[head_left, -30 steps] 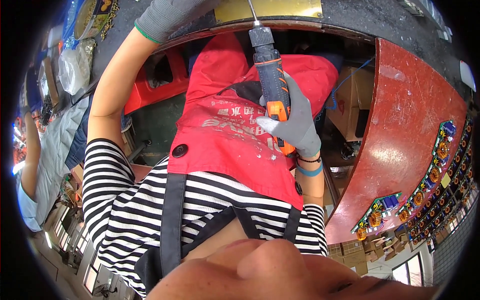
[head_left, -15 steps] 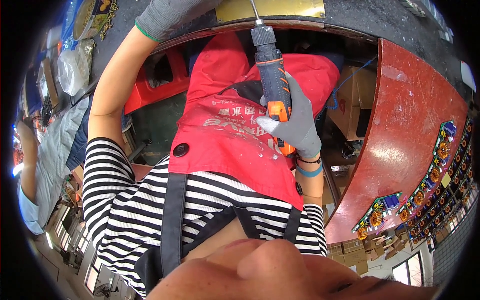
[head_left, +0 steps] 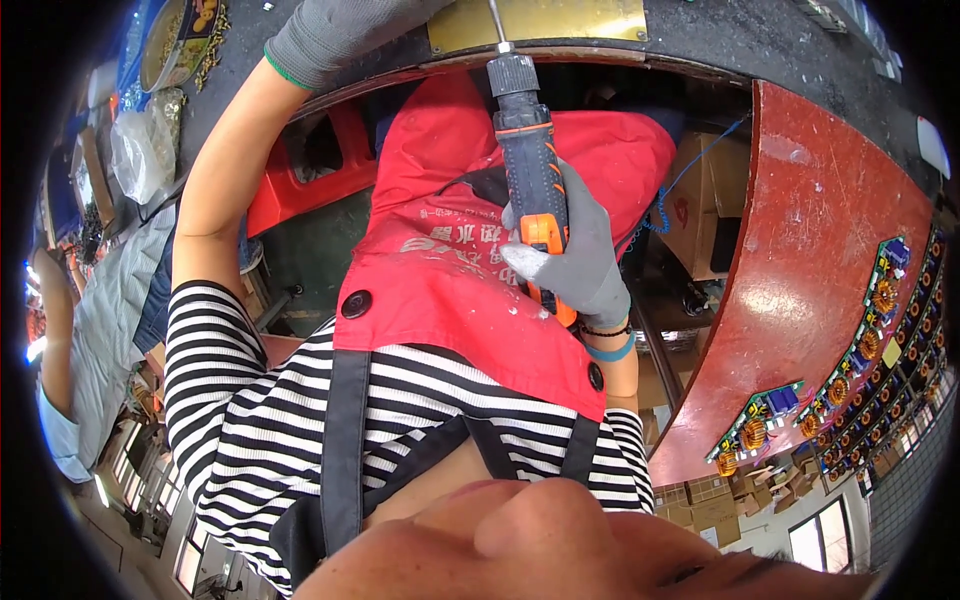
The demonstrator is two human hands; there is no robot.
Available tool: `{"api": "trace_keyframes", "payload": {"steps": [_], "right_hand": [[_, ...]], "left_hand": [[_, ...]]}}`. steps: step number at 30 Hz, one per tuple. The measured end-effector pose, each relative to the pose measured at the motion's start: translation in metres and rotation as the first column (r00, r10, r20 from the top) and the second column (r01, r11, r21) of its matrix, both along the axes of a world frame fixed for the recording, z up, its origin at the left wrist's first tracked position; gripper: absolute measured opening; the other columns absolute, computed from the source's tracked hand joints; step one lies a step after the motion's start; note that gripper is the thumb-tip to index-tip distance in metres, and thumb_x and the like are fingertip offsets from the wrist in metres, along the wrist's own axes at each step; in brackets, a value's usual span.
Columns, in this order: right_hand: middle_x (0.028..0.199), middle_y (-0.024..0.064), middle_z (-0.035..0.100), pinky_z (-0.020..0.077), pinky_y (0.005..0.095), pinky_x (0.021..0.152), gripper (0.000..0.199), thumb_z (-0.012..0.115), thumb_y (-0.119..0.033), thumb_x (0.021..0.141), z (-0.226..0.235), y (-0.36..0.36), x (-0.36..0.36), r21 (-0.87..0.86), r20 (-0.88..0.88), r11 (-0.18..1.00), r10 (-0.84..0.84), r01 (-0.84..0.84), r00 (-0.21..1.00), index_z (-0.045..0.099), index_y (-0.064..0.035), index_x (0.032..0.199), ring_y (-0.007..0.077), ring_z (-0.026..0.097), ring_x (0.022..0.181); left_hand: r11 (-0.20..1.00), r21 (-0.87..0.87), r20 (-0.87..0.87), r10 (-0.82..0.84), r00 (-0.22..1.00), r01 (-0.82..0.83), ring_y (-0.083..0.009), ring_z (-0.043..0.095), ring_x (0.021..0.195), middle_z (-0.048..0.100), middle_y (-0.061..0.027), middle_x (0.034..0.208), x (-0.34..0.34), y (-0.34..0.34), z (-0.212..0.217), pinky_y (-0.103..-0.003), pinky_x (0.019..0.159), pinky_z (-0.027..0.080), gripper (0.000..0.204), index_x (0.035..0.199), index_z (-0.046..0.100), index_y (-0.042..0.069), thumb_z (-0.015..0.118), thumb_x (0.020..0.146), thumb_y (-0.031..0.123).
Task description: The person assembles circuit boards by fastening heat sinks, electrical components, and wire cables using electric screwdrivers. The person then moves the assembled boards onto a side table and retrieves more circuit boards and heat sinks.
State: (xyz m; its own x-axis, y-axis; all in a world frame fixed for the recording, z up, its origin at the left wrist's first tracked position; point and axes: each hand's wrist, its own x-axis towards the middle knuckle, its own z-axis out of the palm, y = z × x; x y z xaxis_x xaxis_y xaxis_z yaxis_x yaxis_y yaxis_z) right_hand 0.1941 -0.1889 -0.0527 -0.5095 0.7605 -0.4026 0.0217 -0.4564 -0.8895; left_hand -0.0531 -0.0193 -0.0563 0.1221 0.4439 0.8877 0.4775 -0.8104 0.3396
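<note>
My right hand, in a grey glove with a pale thumb tip, is wrapped round a black and orange electric screwdriver. The tool points away from me, its long thin bit running past the upper edge of the picture over a brass-coloured plate on the dark workbench. My left hand, also gloved in grey, rests at the bench's front edge, left of the plate. Its fingers run out of the picture, so what they touch is hidden.
A red board on the right carries several circuit boards with copper coils. Cardboard boxes stand under the bench. On the left are a clear plastic bag, a red stool and another person's light-blue sleeve.
My right hand and the screwdriver have shifted slightly left and toward me. My left hand has moved only a little.
</note>
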Motion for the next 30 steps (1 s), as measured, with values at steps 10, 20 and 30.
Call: {"api": "trace_keyframes", "payload": {"steps": [10,20,30], "right_hand": [[0.091,0.0103,0.061,0.0535,0.0292,0.058,0.065,0.067,0.003,0.069,0.008,0.003,-0.001,-0.211,-0.203,0.977,-0.058,0.014,0.977,0.046,0.0004,0.129,0.0130,0.061,0.068],[0.092,0.0113,0.062,0.0541,0.0294,0.060,0.068,0.069,0.003,0.066,0.006,0.002,0.011,-0.191,-0.186,0.981,-0.061,0.024,0.981,0.044,0.0007,0.130,0.0136,0.062,0.068],[0.096,0.0068,0.062,0.0509,0.0282,0.077,0.084,0.082,-0.007,0.063,0.005,0.008,0.010,-0.111,-0.072,0.991,0.073,-0.081,0.995,0.042,0.0026,0.137,0.0123,0.060,0.084]], "left_hand": [[0.996,0.086,0.032,0.003,0.999,-0.006,-0.0304,0.063,0.090,0.063,-0.0123,0.104,0.000,0.003,-0.006,-0.038,0.074,0.055,0.039,0.109,0.063,-0.001,0.074,0.073,0.007],[0.995,0.102,0.040,0.007,0.999,-0.011,-0.0303,0.062,0.089,0.063,-0.0127,0.103,0.002,0.006,-0.006,-0.038,0.076,0.055,0.039,0.109,0.062,-0.001,0.076,0.073,0.007],[0.998,-0.069,-0.034,0.008,0.999,-0.010,-0.0328,0.060,0.096,0.060,-0.0136,0.110,-0.004,-0.005,-0.004,-0.041,0.081,0.052,0.050,0.113,0.059,0.000,0.078,0.067,0.010]]}}
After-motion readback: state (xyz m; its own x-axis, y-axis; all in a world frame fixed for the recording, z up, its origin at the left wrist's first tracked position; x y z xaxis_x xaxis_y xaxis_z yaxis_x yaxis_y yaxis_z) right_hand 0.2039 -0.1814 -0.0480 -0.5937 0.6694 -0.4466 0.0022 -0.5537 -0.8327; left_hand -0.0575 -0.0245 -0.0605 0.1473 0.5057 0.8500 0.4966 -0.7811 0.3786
